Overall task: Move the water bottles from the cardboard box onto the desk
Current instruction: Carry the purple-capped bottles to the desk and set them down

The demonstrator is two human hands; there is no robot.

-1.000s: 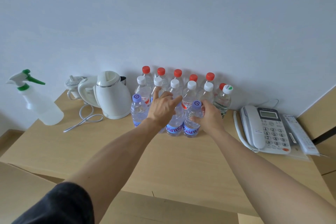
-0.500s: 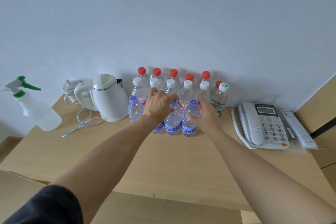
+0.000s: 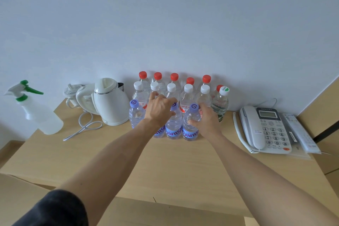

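Note:
Three rows of water bottles stand on the wooden desk [image 3: 183, 167] against the wall: red caps [image 3: 174, 77] at the back, white caps [image 3: 188, 88] in the middle, purple caps in front. My right hand [image 3: 208, 121] grips the rightmost purple-capped bottle [image 3: 190, 124], thumb across its front. My left hand [image 3: 159, 110] wraps over the top of another front-row bottle [image 3: 158, 132], hiding all but its blue label. A free purple-capped bottle [image 3: 173, 124] stands between the two, and one more [image 3: 135, 113] at the left end. Tan cardboard [image 3: 22, 196], apparently the box, lies below the desk's front edge.
A white kettle [image 3: 110, 102] with its cord [image 3: 86, 126] stands left of the bottles, with a small white cup [image 3: 71, 93] behind it. At the far left is a spray bottle [image 3: 36, 113]. A desk phone [image 3: 264, 128] and a remote [image 3: 300, 134] lie on the right.
My left hand's fingers, stretched out a second ago, have curled down over its bottle. My right hand has stayed on its bottle.

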